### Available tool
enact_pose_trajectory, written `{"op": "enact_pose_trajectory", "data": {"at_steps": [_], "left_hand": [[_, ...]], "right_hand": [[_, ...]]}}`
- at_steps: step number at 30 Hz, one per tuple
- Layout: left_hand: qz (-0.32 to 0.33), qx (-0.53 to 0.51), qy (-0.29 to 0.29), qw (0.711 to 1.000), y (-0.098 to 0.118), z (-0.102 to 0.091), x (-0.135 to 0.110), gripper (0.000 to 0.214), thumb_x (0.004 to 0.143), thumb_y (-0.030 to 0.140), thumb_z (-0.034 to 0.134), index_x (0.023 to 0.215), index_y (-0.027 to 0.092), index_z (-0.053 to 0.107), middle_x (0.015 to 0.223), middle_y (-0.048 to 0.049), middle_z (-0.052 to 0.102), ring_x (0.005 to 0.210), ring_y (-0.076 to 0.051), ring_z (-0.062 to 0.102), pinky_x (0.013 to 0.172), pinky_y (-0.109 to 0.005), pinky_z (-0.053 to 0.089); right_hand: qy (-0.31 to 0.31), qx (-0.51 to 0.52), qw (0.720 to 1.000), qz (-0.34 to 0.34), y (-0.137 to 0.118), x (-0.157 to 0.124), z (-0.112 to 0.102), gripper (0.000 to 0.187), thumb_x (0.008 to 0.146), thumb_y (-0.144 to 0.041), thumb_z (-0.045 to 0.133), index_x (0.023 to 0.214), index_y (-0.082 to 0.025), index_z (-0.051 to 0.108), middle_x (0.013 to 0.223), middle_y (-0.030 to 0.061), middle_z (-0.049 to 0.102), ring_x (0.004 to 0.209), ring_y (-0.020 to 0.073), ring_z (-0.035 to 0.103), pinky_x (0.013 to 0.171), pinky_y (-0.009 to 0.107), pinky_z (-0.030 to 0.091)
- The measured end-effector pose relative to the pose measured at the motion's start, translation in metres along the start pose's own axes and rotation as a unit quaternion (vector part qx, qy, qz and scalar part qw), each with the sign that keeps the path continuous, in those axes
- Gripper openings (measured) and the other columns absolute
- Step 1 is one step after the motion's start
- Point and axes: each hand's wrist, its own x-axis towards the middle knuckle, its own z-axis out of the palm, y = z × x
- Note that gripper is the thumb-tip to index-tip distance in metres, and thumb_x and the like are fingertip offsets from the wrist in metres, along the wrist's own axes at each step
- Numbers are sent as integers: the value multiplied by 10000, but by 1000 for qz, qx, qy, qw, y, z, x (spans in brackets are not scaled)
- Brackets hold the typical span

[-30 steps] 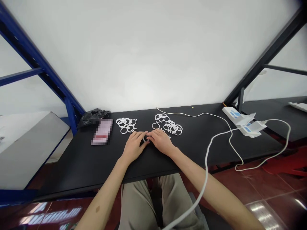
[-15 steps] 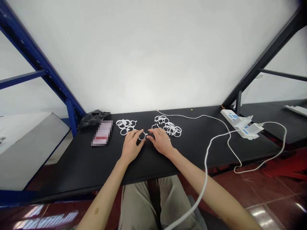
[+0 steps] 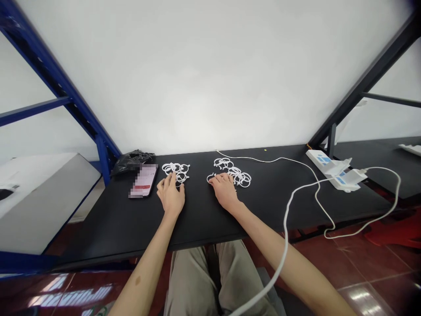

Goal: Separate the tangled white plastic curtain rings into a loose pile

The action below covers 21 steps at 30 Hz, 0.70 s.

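Observation:
My left hand (image 3: 171,195) is at the near side of the left pile of white rings (image 3: 176,168), its fingers apart and its thumb held out to the right. The fingers cover part of that pile. My right hand (image 3: 225,192) rests at the near left of the right pile of white rings (image 3: 241,177). Its thumb and fingertips are closed on a white ring (image 3: 208,179), which shows just left of the fingers. The rings are thin, with small knobs at their ends, and look like shower curtain rings.
Left of the piles lies a phone (image 3: 144,180), partly blurred, beside a black plastic bag (image 3: 130,162). At right, a white power strip (image 3: 342,180) carries plugs. A white cable (image 3: 286,219) hangs across the view over my right forearm. The black table (image 3: 131,232) meets a white wall.
My left hand has moved left from the middle to the left pile, and the ring between my hands is gone from there. My right hand has shifted slightly right onto another ring.

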Motion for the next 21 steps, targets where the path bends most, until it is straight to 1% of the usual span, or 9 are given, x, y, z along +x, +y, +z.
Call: {"op": "enact_pose_trajectory", "data": {"at_steps": [3,6,7,8,10,13,15,17,21], "left_hand": [[80,-25,27,996,2,1,-4,428,886,309,570,1299,194,569,1343,-131,571,1215,-353,422,983,-539,401],[194,-81,1,978,5,0,-8,283,927,312,530,1168,207,635,1140,-95,679,1094,-298,505,964,-496,429],[216,-96,-13,972,6,0,-9,244,937,309,517,1117,214,653,1073,-78,701,1048,-280,527,955,-482,438],[224,-111,-23,968,6,-1,-10,219,941,309,515,1070,218,667,1017,-67,714,1010,-267,544,941,-468,451],[206,-142,-33,968,6,-2,-9,191,931,313,538,1013,217,681,942,-60,720,951,-248,573,896,-434,484],[164,-191,-64,966,5,-3,-8,177,910,293,570,1030,216,676,872,-44,719,911,-222,605,838,-378,515],[158,-205,-84,962,4,-5,-7,176,910,266,563,1041,222,671,846,-29,718,901,-211,614,827,-362,519],[158,-203,-84,963,3,-6,-7,180,916,250,547,1040,223,675,841,-27,708,883,-204,619,815,-350,522],[171,-188,-77,964,4,-7,-8,203,939,251,512,1037,225,689,855,-36,685,848,-193,617,793,-336,523]], "right_hand": [[10,50,997,-55,0,0,-2,205,971,-141,481,1009,-191,676,956,78,676,912,229,506,826,365,423],[18,87,988,-126,-6,0,-8,231,989,-144,440,1018,-186,666,983,74,677,867,211,523,809,346,451],[21,95,985,-145,-8,-1,-11,237,995,-153,430,1021,-189,664,995,72,678,864,207,532,802,343,457],[23,101,981,-162,-11,-1,-13,244,1001,-163,422,1024,-193,663,1008,70,680,863,202,542,794,341,461],[24,108,976,-186,-15,-1,-16,255,1009,-179,409,1033,-203,662,1031,68,683,867,194,561,776,338,466],[16,106,969,-223,-21,-2,-17,254,1009,-175,406,1045,-206,655,1035,66,684,866,186,582,751,328,473],[15,112,964,-239,-23,-3,-17,239,1004,-173,414,1046,-206,647,1020,62,678,862,179,593,747,316,483],[30,135,966,-217,-26,-5,-16,210,998,-214,438,1070,-201,635,1019,74,655,865,174,603,743,302,500],[65,195,975,-82,-28,-7,-21,305,976,-347,486,1222,-185,568,1102,120,574,849,162,613,694,276,532]]}}
